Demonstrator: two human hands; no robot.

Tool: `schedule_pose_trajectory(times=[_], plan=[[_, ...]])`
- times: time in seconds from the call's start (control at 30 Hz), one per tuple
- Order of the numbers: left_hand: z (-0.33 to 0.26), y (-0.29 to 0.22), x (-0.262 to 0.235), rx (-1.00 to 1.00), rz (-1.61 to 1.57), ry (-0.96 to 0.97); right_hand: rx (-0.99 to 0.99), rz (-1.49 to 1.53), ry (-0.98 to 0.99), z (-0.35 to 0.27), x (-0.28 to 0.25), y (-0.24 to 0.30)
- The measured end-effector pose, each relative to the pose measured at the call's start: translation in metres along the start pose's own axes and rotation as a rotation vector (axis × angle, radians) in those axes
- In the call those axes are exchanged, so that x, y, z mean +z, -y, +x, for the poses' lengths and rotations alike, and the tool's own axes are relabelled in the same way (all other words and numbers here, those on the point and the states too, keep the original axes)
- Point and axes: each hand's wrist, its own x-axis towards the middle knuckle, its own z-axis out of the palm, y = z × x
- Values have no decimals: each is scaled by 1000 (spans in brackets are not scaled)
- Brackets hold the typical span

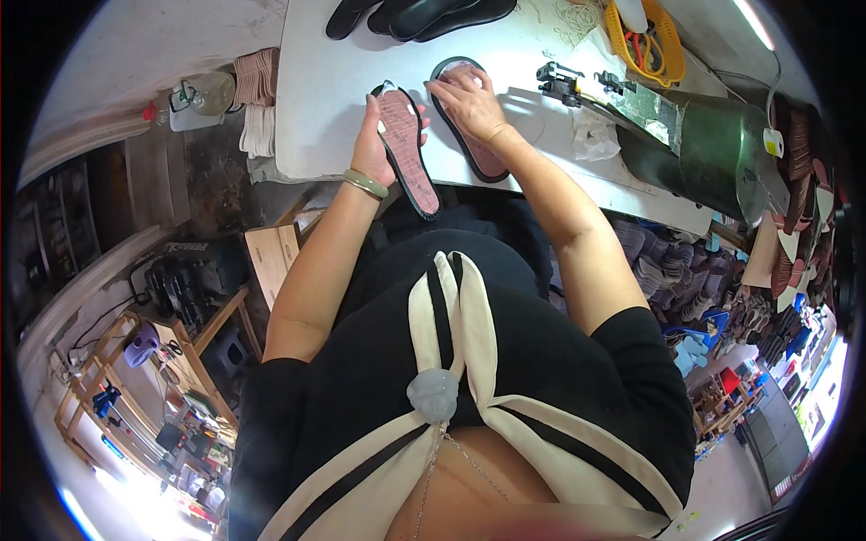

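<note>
My left hand (369,140) is closed around a shoe sole (405,149) with a mottled reddish-brown face and a black edge. White patches show near the broad end and along the sides of this sole. Held over the table's near edge, it tilts with its narrow end toward me. A second sole (485,160) of the same look lies on the white table (316,99) just to the right. On its far end rests my right hand (471,101), palm down, with the fingers apart. That hand covers part of the sole's face.
Several black soles (433,18) lie at the table's far edge. A yellow basket (666,68) with scissors stands at the far right. Nearer on the right is a dark green cylindrical machine (713,153) with a metal arm. Stacked pale pieces (258,131) sit beside the table's left edge.
</note>
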Motion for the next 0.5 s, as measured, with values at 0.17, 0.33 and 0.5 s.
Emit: schedule_pose_trajectory(times=[0.17, 0.33, 0.5], plan=[[0, -7, -3, 7, 22, 28, 118, 17, -107, -10, -4, 12], [-4, -10, 6, -43, -84, 149, 334, -106, -91, -9, 2, 21], [-8, -12, 12, -21, -39, 234, 64, 29, -124, -12, 3, 19]])
